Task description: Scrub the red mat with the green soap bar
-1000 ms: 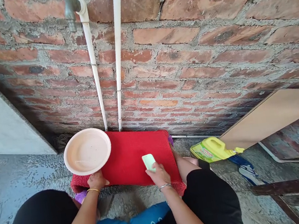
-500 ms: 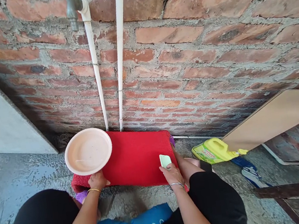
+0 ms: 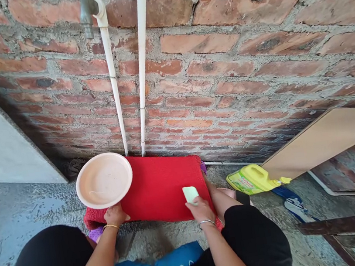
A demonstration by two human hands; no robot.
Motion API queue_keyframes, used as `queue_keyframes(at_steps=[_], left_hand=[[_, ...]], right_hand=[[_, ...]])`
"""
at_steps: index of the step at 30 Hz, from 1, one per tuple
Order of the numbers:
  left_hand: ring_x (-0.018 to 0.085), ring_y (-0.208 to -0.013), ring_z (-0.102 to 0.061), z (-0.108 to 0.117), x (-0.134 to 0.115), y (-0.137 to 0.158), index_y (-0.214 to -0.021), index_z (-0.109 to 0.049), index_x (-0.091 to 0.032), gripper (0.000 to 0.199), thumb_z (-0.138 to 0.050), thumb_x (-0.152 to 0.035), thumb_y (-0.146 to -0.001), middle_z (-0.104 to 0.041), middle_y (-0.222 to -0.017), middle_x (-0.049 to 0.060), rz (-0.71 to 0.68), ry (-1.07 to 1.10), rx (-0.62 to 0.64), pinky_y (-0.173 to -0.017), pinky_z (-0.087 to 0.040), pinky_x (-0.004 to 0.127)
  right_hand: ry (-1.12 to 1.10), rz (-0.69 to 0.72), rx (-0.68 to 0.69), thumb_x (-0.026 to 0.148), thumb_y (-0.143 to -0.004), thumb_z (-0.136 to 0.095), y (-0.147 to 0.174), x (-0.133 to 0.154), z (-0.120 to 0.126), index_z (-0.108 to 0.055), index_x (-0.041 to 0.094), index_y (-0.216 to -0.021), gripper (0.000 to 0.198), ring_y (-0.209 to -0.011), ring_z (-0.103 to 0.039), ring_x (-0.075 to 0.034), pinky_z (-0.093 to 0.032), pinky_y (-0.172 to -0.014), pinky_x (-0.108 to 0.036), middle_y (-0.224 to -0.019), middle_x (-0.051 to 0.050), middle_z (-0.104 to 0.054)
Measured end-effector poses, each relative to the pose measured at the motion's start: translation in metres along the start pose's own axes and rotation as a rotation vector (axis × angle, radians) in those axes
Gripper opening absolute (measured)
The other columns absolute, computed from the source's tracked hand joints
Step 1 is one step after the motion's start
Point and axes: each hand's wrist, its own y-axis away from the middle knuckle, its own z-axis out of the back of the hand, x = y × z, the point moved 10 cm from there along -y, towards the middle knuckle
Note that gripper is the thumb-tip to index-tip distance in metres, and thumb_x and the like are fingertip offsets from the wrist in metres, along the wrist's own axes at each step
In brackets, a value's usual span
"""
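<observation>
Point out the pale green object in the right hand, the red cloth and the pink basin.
Pale green object point(image 3: 190, 193): head view, on its upper face.
Red cloth point(image 3: 160, 188): head view, on its bare middle.
Pink basin point(image 3: 105, 205): head view, on its near rim.

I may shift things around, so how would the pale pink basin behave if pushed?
The pale pink basin probably keeps its shape, since its rim looks evenly round. It might tip, as it seems to overhang the left end of the red cloth.
</observation>
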Motion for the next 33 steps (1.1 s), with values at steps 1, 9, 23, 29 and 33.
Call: queue_keyframes(at_steps=[1, 9, 23, 29, 33], left_hand=[[0.029, -0.114, -0.059, -0.001, 0.0, -0.001, -0.124, -0.046, -0.023, 0.073, -0.073, -0.03, -0.056, -0.061, -0.125, 0.013, 0.001, 0.001, 0.0, -0.089, -0.048, 0.037], [0.03, -0.114, -0.059, -0.002, 0.001, 0.0, -0.122, -0.049, -0.025, 0.07, -0.074, -0.03, -0.056, -0.062, -0.124, 0.011, 0.015, 0.008, 0.01, -0.087, -0.05, 0.038], [0.031, -0.111, -0.061, 0.001, 0.0, 0.0, -0.118, -0.054, -0.023, 0.066, -0.076, -0.027, -0.056, -0.064, -0.12, 0.014, 0.036, 0.021, 0.007, -0.086, -0.05, 0.039], [0.03, -0.111, -0.06, 0.002, 0.0, 0.002, -0.115, -0.057, -0.024, 0.061, -0.076, -0.027, -0.057, -0.063, -0.122, 0.013, 0.027, 0.019, 0.01, -0.084, -0.051, 0.037], [0.03, -0.109, -0.061, 0.002, 0.0, 0.001, -0.117, -0.056, -0.023, 0.065, -0.076, -0.026, -0.056, -0.065, -0.118, 0.013, 0.029, 0.019, 0.001, -0.085, -0.051, 0.038]], right_hand=[[0.002, -0.012, 0.002, 0.042, -0.089, -0.055, -0.002, -0.005, 0.003, -0.06, 0.023, -0.111, 0.029, -0.095, -0.06, -0.019, -0.05, -0.079, -0.034, -0.111, -0.006, -0.06], [-0.029, 0.093, 0.017, 0.044, -0.082, -0.062, 0.006, 0.046, -0.011, -0.061, 0.027, -0.103, 0.027, -0.086, -0.059, -0.016, -0.046, -0.074, -0.027, -0.104, -0.002, -0.059], [-0.009, 0.055, 0.046, 0.044, -0.079, -0.059, -0.022, 0.041, 0.001, -0.058, 0.026, -0.103, 0.03, -0.089, -0.061, -0.018, -0.041, -0.07, -0.026, -0.104, -0.004, -0.058], [-0.106, -0.227, -0.036, 0.05, -0.085, -0.048, -0.026, -0.035, 0.025, -0.056, 0.02, -0.106, 0.037, -0.089, -0.063, -0.023, -0.042, -0.066, -0.028, -0.102, -0.012, -0.062], [-0.081, 0.064, -0.019, 0.046, -0.081, -0.057, -0.017, 0.05, 0.007, -0.058, 0.024, -0.103, 0.031, -0.089, -0.062, -0.02, -0.04, -0.067, -0.026, -0.105, -0.006, -0.059]])
